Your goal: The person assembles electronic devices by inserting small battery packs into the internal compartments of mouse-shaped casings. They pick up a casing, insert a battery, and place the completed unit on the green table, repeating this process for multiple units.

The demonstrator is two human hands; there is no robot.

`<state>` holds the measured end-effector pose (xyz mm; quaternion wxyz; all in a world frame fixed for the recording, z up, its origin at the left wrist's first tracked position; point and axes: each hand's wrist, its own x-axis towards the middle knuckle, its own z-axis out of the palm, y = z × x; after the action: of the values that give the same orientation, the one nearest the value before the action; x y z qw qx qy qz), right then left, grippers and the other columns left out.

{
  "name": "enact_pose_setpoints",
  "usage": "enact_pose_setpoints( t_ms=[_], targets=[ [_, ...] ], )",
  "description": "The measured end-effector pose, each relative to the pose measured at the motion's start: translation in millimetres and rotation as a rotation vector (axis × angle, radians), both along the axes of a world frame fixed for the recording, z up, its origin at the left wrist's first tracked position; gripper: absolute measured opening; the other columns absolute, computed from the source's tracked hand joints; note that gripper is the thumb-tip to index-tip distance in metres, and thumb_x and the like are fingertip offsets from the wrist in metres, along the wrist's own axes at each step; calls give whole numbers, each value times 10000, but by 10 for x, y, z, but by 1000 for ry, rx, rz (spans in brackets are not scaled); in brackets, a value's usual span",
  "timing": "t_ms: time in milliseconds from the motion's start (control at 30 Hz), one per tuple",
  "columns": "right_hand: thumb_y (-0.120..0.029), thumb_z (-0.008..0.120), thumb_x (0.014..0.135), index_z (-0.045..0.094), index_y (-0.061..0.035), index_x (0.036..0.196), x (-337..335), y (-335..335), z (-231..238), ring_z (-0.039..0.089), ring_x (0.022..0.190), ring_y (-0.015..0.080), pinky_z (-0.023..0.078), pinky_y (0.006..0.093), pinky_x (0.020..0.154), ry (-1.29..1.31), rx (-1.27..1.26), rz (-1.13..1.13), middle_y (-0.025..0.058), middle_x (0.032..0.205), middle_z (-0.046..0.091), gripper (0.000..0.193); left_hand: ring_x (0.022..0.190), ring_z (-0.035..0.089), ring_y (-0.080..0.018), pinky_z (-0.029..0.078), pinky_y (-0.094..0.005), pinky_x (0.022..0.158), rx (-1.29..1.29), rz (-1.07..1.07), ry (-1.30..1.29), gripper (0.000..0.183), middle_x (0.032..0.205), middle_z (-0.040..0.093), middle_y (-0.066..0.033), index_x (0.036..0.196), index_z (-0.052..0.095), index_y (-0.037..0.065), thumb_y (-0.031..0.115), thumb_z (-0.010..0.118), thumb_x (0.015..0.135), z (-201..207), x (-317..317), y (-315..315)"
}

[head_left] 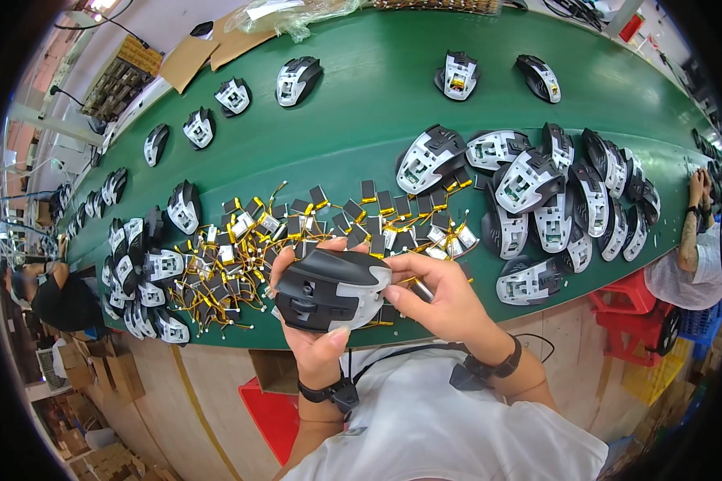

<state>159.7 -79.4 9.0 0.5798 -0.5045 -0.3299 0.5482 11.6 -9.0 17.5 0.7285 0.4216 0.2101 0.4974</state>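
Observation:
Above the near edge of the green bench, my left hand (316,351) is wrapped round a black and light-grey computer mouse (317,290), tilted on its side. The thumb presses its lower edge and the fingertips curl over the top. From the right, my right hand (451,303) pinches the mouse's light-grey end between thumb and index finger. Whether a smaller part is also in that pinch, I cannot tell. Just beyond my hands spreads a heap of small battery packs (237,248) with yellow tape and thin wires.
Piles of mice with open undersides lie to the right (529,183) and left (136,276). Several more mice are spaced along the far part of the green bench (369,96). Another person's arm (690,228) rests at the far right. Red stools (630,317) stand below.

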Motion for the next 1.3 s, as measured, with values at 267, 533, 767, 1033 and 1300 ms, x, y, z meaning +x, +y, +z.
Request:
enact_pose_setpoints(
  t_ms=[267, 533, 767, 1033, 1300],
  targets=[
    [-84, 671, 838, 630, 3, 1018, 9, 29, -106, 468, 716, 22, 401, 210, 650, 70, -11, 50, -41, 807, 582, 204, 1225, 502, -463, 468, -546, 993, -17, -33, -23, 935, 1322, 474, -266, 1454, 267, 158, 199, 784, 676, 15, -10, 3],
    [-78, 667, 834, 617, -6, 989, -34, 26, -153, 472, 726, 26, 407, 211, 658, 86, -12, -9, -35, 819, 581, 178, 1238, 493, -455, 451, -548, 1012, 26, -32, 22, 940, 1346, 457, -261, 1464, 255, 170, 199, 777, 683, -28, 29, -40],
    [-84, 713, 857, 586, 35, 1186, 105, -76, 3, 583, 885, 84, 492, 244, 760, 127, -77, 30, 53, 1027, 638, 372, 1207, 534, -426, 459, -525, 1010, -75, -115, -53, 957, 1356, 455, -261, 1495, 206, 153, 250, 787, 740, -129, 61, 97],
    [-23, 682, 873, 484, 14, 1224, 73, -146, 98, 634, 748, 119, 490, 212, 574, 230, 210, -366, 168, 928, 687, 405, 1129, 592, -366, 539, -463, 912, -120, -125, -16, 1045, 1300, 507, -232, 1505, 179, 93, 544, 757, 760, -108, 158, 107],
    [-51, 638, 920, 605, 18, 1133, -141, -55, 144, 588, 678, 73, 481, 206, 578, -28, 209, -223, 49, 870, 632, 226, 1123, 597, -330, 524, -437, 930, -187, -86, -49, 855, 1337, 491, -219, 1502, 183, 90, 543, 588, 901, -167, 149, 82]
  ],
)
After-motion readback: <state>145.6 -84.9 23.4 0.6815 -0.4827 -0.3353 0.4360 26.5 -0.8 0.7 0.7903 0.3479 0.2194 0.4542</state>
